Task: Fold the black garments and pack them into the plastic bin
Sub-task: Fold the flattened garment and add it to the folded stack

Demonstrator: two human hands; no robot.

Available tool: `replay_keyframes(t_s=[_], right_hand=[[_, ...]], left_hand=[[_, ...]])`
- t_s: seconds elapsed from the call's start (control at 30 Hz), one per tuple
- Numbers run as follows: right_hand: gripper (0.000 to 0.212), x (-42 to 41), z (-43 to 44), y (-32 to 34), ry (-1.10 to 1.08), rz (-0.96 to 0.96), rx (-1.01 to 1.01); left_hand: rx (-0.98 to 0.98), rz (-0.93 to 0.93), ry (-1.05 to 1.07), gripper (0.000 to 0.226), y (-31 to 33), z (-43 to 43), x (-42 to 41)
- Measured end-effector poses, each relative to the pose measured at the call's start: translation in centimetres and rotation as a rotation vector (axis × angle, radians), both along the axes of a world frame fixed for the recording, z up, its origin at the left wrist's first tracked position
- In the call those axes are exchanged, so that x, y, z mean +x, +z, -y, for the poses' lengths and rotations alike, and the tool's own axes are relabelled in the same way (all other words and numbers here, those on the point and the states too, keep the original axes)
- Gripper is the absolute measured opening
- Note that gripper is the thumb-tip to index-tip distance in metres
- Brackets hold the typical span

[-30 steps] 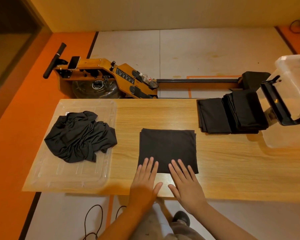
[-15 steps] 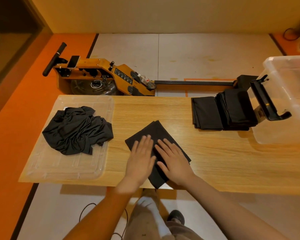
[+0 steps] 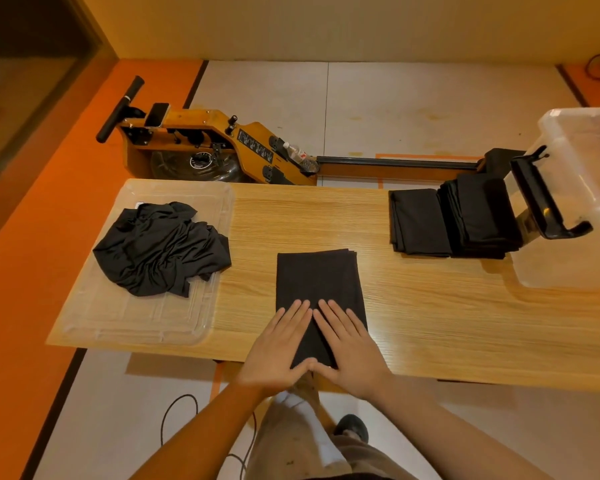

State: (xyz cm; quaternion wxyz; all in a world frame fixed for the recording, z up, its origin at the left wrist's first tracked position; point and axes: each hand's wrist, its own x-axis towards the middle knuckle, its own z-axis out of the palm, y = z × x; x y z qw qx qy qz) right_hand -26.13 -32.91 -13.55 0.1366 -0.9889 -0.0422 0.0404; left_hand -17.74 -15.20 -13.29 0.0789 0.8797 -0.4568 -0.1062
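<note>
Both hands flat, fingers straight and close together, gripping nothing: left hand (image 3: 281, 344) and right hand (image 3: 347, 344) lie palm-down side by side on the near end of the folded garment (image 3: 317, 282), lower centre of the frame, thumbs meeting at its near edge. Reads as a pressing hold, with weight on the cloth to set the creases and stop the layers springing open. Garment is a narrow upright rectangle on the wooden table (image 3: 430, 323), long side running away from the person, layered edges showing at its far end. Crumpled garments (image 3: 160, 247) sit heaped on a clear tray (image 3: 146, 327) at left of frame, probably the supply pile, within reach of the left hand. Stack (image 3: 465, 216) of finished pieces lies at upper right, hard against the plastic bin (image 3: 586, 202) at the right edge, likely staged there so packing is one short move. Cannot tell whether anything is inside the bin yet. Rowing machine (image 3: 222, 147) on the floor beyond the table, upper centre, not involved. Judgement: one piece nearly done, heap unfolded, packing not started
</note>
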Motion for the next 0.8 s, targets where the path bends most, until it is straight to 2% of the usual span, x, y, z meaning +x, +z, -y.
replay_keyframes(t_s=[0.1,0.2,0.27,0.4,0.47,0.57,0.6,0.63,0.67,0.7,0.73,0.8], right_hand=[[0.101,-0.3,1.4,-0.3,0.129,-0.095,-0.038],[0.101,-1.2,2.2,-0.8,0.168,-0.094,-0.102],[0.102,-1.9,2.0,-0.8,0.114,-0.029,-0.112],[0.102,-3.6,2.4,-1.3,0.099,0.079,-0.139],[0.098,-4.0,2.7,-1.3,0.126,0.069,-0.118],[0.084,-4.1,3.2,-1.3,0.161,0.037,-0.092],[0.080,-4.1,3.4,-1.3,0.166,0.015,-0.099],[0.073,-4.1,3.4,-1.2,0.174,0.000,-0.097],[0.058,-4.3,3.5,-1.2,0.172,0.030,-0.089],[0.040,-4.5,3.5,-1.2,0.153,0.066,-0.064],[0.037,-4.4,3.5,-0.5,0.101,0.060,-0.013],[0.055,-4.0,3.4,0.7,0.013,0.077,0.087]], left_hand=[[0.090,0.070,-0.018,0.102,-0.9,-1.1,-0.6],[0.137,0.107,-0.045,0.115,-1.5,-2.2,-0.4],[0.129,0.111,-0.069,0.124,-1.9,-3.2,-0.5],[0.056,0.127,-0.109,0.090,-2.0,-4.2,-1.3],[0.087,0.064,-0.093,0.092,-1.6,-4.3,-1.5],[0.033,-0.017,-0.038,0.101,-1.4,-4.2,-1.7],[0.000,-0.046,-0.013,0.090,-0.9,-4.0,-1.8],[-0.086,-0.014,0.012,0.069,-0.7,-4.0,-2.0],[-0.177,0.030,0.044,0.044,-0.6,-3.9,-2.1],[-0.218,0.024,0.090,0.033,-0.1,-3.8,-2.2],[-0.229,0.005,0.114,0.034,0.3,-3.7,-2.2],[-0.238,-0.059,0.166,0.039,1.1,-3.4,-2.0]])
